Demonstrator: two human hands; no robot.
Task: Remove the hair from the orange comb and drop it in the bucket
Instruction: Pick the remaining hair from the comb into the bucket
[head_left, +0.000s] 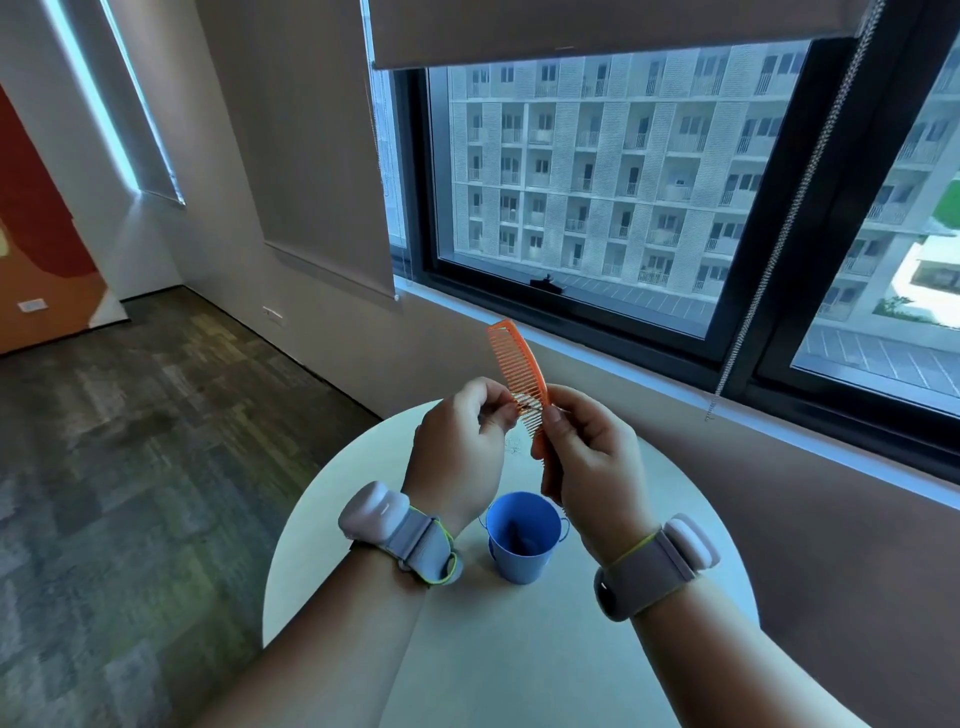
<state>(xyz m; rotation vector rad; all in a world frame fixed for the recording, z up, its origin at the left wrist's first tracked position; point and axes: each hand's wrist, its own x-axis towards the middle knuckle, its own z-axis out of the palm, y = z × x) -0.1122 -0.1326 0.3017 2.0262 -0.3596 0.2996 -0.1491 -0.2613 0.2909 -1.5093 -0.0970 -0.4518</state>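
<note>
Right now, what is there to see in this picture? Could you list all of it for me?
comb: one, orange, held upright above the table between both hands.
hair: a few thin strands, dark, hanging below the comb's teeth by the left fingers.
bucket: one, blue, small, standing on the table below the hands.
table: one, round, pale, beside the window wall.
window: black-framed, facing an apartment block.
roller blind: grey, partly lowered, with a bead chain hanging down.
floor: dark patterned carpet, on the left.
wrist bands: two, grey, one on each wrist.
left hand: pinches at the comb's teeth.
right hand: grips the comb's handle.
</note>
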